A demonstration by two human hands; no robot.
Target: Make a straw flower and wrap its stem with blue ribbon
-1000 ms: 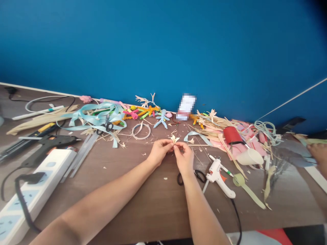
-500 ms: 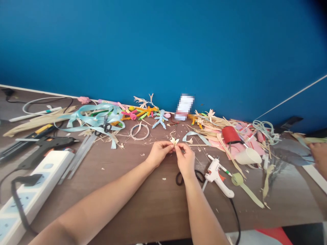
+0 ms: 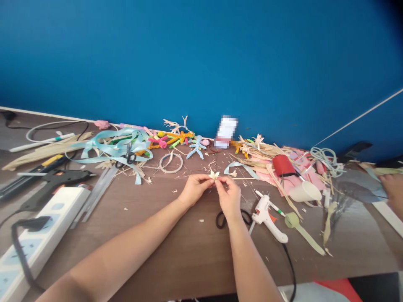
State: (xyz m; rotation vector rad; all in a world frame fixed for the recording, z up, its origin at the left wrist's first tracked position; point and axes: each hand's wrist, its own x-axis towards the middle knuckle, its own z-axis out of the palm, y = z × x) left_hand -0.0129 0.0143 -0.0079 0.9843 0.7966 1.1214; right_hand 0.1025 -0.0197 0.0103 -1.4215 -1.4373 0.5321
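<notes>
A small cream-white flower (image 3: 214, 174) with pointed petals is pinched between both hands above the table. My left hand (image 3: 195, 189) grips it from the left with thumb and fingertips. From the other side my right hand (image 3: 228, 192) pinches its base, the fingertips of both hands almost meeting. Whatever lies below the petals is hidden by the fingers. Partly under my right wrist are scissors with black handles (image 3: 221, 219). Just right of that wrist lies a white glue gun (image 3: 266, 218).
At left stand a white power strip (image 3: 59, 214) and a black glue gun (image 3: 59, 180). Light-blue ribbon (image 3: 103, 147) and fuzzy coloured stems line the wall. On the right are a red spool (image 3: 283, 166), a white cup (image 3: 305, 191), green tape (image 3: 292, 220) and another person's hand (image 3: 393, 186).
The flower's petals show a little more widely above my fingertips. Both hands keep their grip and have hardly moved; the view has shifted slightly.
</notes>
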